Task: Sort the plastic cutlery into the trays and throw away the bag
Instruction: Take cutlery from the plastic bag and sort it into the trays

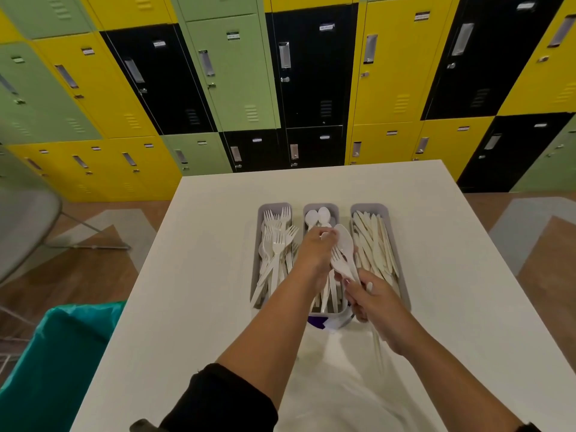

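R hand point(372, 299) grips a small bunch of white plastic cutlery point(343, 255) by the handles, fingers curled round them. Spoon bowl and at least one fork head stick out of the fist, pointing away from the person. The bunch's long axis runs near-to-far, roughly parallel w/ the trays, tilted a bit left. L hand point(316, 249) is just beside it, to the left and slightly further out, fingertips pinching something white at the head end of the bunch. Looks like a spoon, but can't tell exactly which piece.

Both hands hover over the middle tray point(322, 207), which holds spoons point(318, 215). Fork tray point(274, 207) sits directly left, touching or nearly so; the forks point(276, 244) lie lengthwise, heads far. Knife tray point(369, 207) is directly right, knives point(372, 241) lengthwise too. So L hand is nearer the forks, R hand nearer the knives, spoon tray straight below.

Prob. step: peel one piece off the bunch and drop it in its tray, already aligned w/ the tray's length, so little turning needed. Mixed bunch means forks go left, across a short gap.

Bag point(336, 385), clear w/ a purple bit, lies on the white desk point(193, 275) near the person, under the forearms, a few pieces seemingly left in it. Green-lined bin point(59, 353) is low left beside the desk; bag not thrown yet.
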A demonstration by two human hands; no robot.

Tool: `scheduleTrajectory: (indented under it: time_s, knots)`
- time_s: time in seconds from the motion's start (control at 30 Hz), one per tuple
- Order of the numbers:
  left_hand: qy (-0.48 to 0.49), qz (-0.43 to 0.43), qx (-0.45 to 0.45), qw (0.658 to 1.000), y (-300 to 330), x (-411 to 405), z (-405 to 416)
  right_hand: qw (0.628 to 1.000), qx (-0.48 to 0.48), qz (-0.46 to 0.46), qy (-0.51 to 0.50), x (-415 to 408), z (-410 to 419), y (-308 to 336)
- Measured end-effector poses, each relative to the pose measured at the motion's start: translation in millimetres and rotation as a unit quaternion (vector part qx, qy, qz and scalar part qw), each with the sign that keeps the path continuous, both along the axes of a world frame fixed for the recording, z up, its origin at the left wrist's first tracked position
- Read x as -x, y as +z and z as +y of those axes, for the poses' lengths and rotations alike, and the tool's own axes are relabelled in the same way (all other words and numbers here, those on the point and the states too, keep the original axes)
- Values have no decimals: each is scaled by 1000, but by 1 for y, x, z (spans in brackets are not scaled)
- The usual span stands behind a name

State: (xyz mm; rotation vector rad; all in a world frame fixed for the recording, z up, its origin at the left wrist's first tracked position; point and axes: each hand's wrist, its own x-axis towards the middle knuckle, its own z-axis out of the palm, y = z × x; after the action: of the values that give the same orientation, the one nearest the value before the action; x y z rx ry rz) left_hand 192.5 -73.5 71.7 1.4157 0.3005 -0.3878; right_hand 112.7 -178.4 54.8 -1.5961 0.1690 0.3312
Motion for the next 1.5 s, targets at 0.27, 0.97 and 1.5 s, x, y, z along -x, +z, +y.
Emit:
scheduleTrajectory:
  time_s: [0.27,0.97,1.5]
  knots:
    - [-121,-54,-135,982,3,-9,20,1000,8,6,10,0,-1,-5]
    - [22,-237,-345,908,9,-29,55,985,140,-53,-91,0,-12,-26]
    - [-42,-282,-379,880,-29,-2,20,982,92,-54,-158,-6,-9,-19]
